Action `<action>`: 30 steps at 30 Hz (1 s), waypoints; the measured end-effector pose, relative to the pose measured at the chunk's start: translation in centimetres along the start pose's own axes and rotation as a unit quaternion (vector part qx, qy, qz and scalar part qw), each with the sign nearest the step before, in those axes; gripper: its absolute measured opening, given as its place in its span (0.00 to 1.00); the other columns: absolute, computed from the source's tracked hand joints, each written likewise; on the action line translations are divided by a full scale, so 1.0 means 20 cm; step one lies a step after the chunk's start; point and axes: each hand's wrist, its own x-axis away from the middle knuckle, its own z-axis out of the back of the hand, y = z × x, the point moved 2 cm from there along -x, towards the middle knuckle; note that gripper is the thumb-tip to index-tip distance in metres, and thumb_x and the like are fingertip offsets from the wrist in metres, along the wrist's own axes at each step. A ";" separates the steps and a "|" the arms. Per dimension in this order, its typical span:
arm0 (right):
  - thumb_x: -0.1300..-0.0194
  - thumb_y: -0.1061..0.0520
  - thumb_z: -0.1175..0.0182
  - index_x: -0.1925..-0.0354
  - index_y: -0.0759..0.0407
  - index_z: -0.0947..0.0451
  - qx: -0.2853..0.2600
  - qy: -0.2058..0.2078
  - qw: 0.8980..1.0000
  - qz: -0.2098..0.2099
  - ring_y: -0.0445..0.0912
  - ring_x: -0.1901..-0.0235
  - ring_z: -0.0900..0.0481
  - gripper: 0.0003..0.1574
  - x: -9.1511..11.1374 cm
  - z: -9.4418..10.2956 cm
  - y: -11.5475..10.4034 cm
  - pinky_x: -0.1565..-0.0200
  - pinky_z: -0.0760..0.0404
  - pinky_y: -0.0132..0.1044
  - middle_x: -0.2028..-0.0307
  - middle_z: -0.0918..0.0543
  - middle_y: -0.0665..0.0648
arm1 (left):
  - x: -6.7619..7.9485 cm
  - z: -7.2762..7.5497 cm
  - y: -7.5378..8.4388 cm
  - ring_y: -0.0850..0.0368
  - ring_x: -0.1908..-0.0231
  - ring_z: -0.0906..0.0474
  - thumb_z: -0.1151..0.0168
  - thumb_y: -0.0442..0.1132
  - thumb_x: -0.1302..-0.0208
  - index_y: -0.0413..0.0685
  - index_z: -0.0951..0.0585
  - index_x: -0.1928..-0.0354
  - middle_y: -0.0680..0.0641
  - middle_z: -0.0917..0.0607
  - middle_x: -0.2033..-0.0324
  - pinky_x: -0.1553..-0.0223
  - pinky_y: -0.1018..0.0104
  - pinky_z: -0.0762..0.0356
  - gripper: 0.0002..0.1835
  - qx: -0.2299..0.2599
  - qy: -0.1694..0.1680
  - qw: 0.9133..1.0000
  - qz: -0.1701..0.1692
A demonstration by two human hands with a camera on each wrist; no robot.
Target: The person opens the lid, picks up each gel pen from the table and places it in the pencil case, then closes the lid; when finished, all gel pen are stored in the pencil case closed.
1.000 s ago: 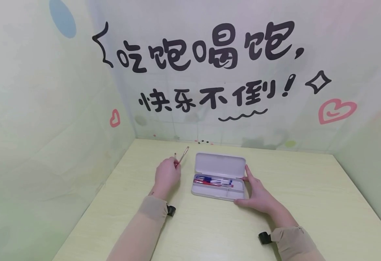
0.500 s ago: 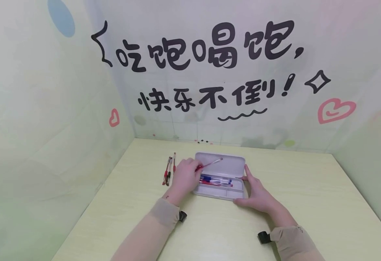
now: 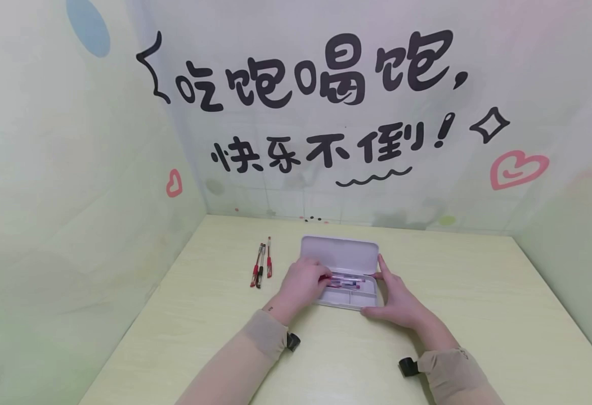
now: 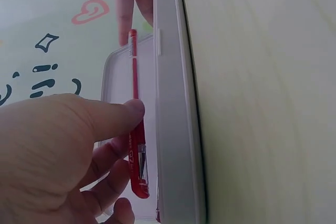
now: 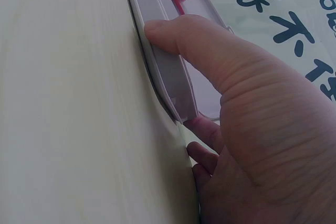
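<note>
Over the table (image 3: pixel 346 360), left hand (image 3: pixel 302 282) has lowered red pen (image 4: pixel 135 153) toward case (image 3: pixel 341 252).

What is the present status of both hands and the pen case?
Left hand pinches red pen at open pen case. Right hand grips pen case's right end. Other pens inside could crowd red pen. Three more pens lie outside, to left.

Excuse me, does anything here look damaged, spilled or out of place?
Nothing stands out. The pencil case is open and shows no visible damage. Three pens lie loose to its left, roughly side by side; the left hand holds a red pen.
</note>
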 end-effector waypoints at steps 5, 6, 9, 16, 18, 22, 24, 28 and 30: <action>0.48 0.39 0.14 0.11 0.60 0.73 0.002 -0.002 1.000 0.001 0.73 0.20 0.38 0.96 0.00 0.00 0.00 0.20 0.44 0.78 0.26 0.24 0.68 | 0.00 -0.02 0.01 0.55 0.50 0.14 0.25 0.48 0.27 0.62 0.06 0.51 0.55 0.06 0.54 0.41 0.55 0.14 0.08 -0.012 -0.015 1.000 -0.015; 0.48 0.39 0.14 0.11 0.60 0.73 0.002 -0.001 1.000 0.000 0.73 0.20 0.38 0.96 0.00 0.00 0.00 0.20 0.44 0.77 0.26 0.24 0.68 | 0.00 -0.02 0.00 0.55 0.51 0.14 0.25 0.48 0.27 0.62 0.06 0.51 0.55 0.06 0.54 0.42 0.55 0.14 0.08 -0.012 -0.016 1.000 -0.014; 0.48 0.39 0.14 0.11 0.60 0.73 0.004 -0.001 1.000 0.001 0.73 0.20 0.38 0.96 0.00 0.00 0.00 0.20 0.44 0.77 0.26 0.24 0.68 | 0.01 -0.02 0.00 0.55 0.50 0.15 0.25 0.48 0.27 0.62 0.06 0.50 0.55 0.06 0.54 0.42 0.56 0.15 0.08 -0.011 -0.021 1.000 -0.009; 0.49 0.38 0.14 0.11 0.61 0.73 0.005 0.001 1.000 0.004 0.73 0.21 0.38 0.96 0.00 0.00 -0.01 0.20 0.43 0.78 0.26 0.24 0.68 | 0.01 -0.03 -0.01 0.52 0.46 0.15 0.26 0.48 0.27 0.61 0.07 0.48 0.55 0.06 0.49 0.40 0.54 0.15 0.10 -0.010 -0.023 1.000 -0.002; 0.48 0.38 0.14 0.11 0.61 0.73 0.003 0.001 1.000 0.002 0.72 0.21 0.38 0.96 0.01 0.00 -0.01 0.20 0.43 0.77 0.26 0.24 0.68 | 0.01 -0.03 -0.01 0.52 0.45 0.15 0.26 0.48 0.27 0.61 0.07 0.47 0.55 0.06 0.48 0.40 0.54 0.15 0.11 -0.012 -0.020 1.000 -0.001; 0.48 0.39 0.14 0.11 0.61 0.72 -0.002 0.001 1.000 0.002 0.73 0.21 0.38 0.95 0.01 0.00 -0.01 0.20 0.44 0.77 0.27 0.24 0.69 | 0.01 -0.03 -0.01 0.53 0.44 0.15 0.26 0.49 0.26 0.60 0.08 0.46 0.54 0.06 0.47 0.38 0.54 0.16 0.11 -0.001 -0.010 1.000 0.006; 0.48 0.39 0.14 0.11 0.61 0.72 -0.003 0.001 1.000 0.002 0.73 0.21 0.38 0.95 0.00 0.00 -0.01 0.20 0.45 0.77 0.27 0.24 0.70 | 0.01 -0.02 -0.02 0.52 0.44 0.15 0.27 0.49 0.26 0.59 0.08 0.46 0.54 0.07 0.47 0.37 0.54 0.16 0.11 0.014 -0.003 1.000 0.015; 0.48 0.39 0.14 0.11 0.62 0.72 0.000 0.001 1.000 0.000 0.73 0.21 0.38 0.95 0.00 0.00 -0.01 0.19 0.45 0.77 0.27 0.24 0.69 | 0.02 0.02 -0.07 0.51 0.46 0.14 0.30 0.49 0.24 0.56 0.09 0.44 0.52 0.07 0.48 0.39 0.54 0.15 0.13 0.044 0.018 0.998 0.050; 0.48 0.39 0.14 0.11 0.62 0.72 0.002 0.001 1.000 0.001 0.73 0.21 0.38 0.95 0.00 0.00 -0.01 0.20 0.44 0.77 0.27 0.24 0.69 | 0.02 0.03 -0.11 0.52 0.50 0.14 0.31 0.49 0.23 0.55 0.10 0.43 0.51 0.07 0.50 0.44 0.56 0.14 0.13 0.058 0.028 0.995 0.077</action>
